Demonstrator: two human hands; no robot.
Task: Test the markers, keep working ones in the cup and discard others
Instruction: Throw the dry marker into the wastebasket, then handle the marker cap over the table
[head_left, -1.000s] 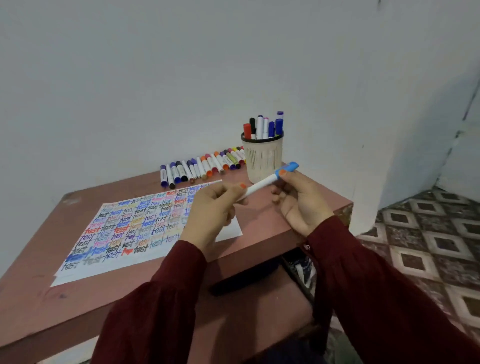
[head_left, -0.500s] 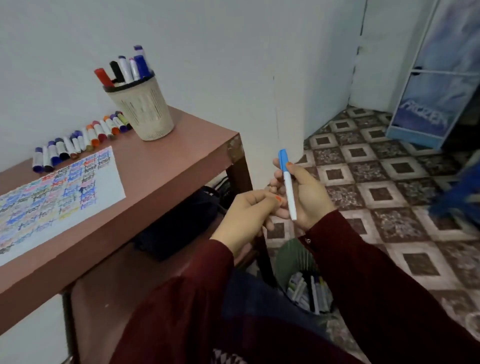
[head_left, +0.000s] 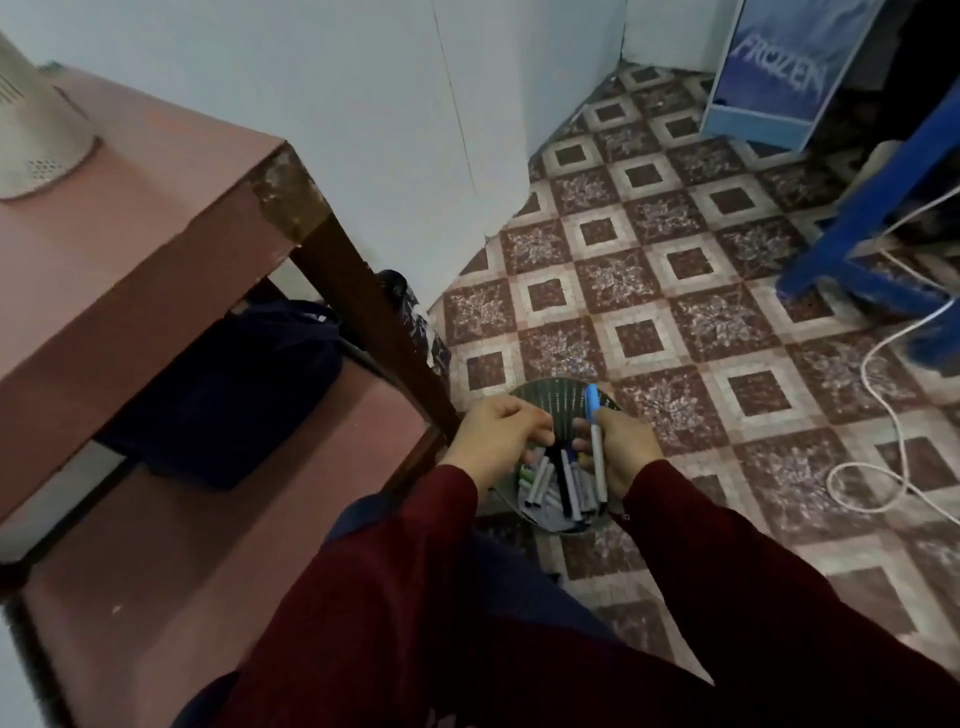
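Dim flat indoor light, deep shadow under the table at nine o'clock, left hand and right hand soft with motion blur, wide-angle bending at the edges.
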